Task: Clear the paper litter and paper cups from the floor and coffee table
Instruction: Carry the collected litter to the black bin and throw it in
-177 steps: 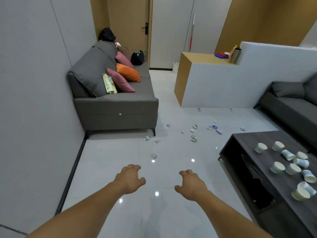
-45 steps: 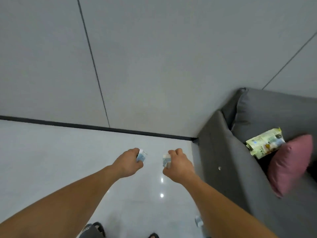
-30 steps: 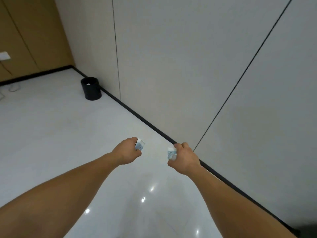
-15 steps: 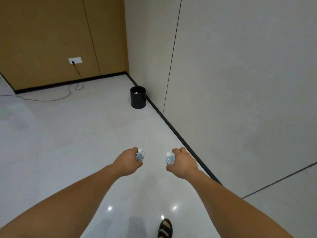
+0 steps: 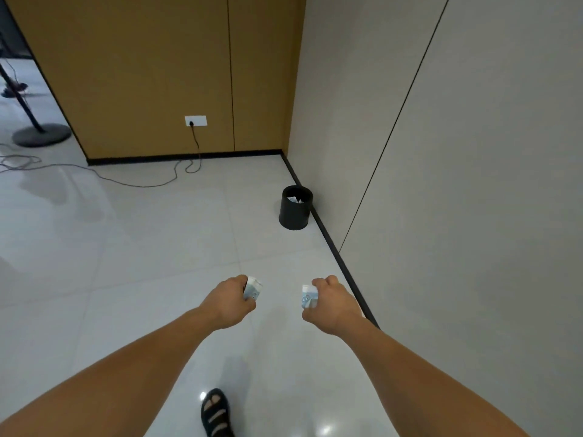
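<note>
1. Near, the left hand [image 5: 230, 302] grips one crumpled paper scrap [image 5: 253, 287], and the right hand [image 5: 331, 302] grips a second scrap [image 5: 308, 296]: two scraps, held apart.
2. I judge it best to bring both directly over the black waste bin [image 5: 295, 207] before letting go, because light paper drifts.
3. This one bin stands farther away, at the right wall, with white paper [image 5: 295, 199] inside.
4. Farthest: one wall socket [image 5: 196, 120].

The bin [image 5: 295, 209] stands against the right wall [image 5: 473, 152], ahead.
</note>
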Demonstrator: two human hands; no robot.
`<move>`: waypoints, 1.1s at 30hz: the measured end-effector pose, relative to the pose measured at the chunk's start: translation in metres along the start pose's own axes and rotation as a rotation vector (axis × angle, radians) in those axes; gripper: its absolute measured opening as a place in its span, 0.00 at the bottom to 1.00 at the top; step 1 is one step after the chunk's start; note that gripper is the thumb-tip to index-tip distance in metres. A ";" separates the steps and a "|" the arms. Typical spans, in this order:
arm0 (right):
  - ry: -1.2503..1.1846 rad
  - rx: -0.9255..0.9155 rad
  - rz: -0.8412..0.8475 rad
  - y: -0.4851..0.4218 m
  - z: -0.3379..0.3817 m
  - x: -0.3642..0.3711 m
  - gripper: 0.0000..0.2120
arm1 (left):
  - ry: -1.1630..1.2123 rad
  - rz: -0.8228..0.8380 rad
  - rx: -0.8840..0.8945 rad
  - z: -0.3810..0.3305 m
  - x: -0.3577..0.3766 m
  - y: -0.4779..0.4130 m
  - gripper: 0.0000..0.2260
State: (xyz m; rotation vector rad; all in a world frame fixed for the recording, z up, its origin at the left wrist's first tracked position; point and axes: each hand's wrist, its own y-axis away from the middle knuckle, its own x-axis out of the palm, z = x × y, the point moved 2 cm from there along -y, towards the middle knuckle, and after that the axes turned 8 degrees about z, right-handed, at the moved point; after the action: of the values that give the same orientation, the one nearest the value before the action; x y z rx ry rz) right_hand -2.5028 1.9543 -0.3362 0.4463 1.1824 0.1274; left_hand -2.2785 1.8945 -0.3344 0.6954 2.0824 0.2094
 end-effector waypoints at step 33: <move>-0.021 -0.047 0.025 -0.592 0.067 -0.248 0.35 | -0.166 0.062 0.014 -0.052 -0.296 -0.575 0.13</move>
State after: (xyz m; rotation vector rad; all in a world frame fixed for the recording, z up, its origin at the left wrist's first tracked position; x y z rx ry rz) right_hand -2.6161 1.3194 -0.3391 0.4199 1.1517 0.1713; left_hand -2.4205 1.2618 -0.3220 0.7606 1.9069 0.1664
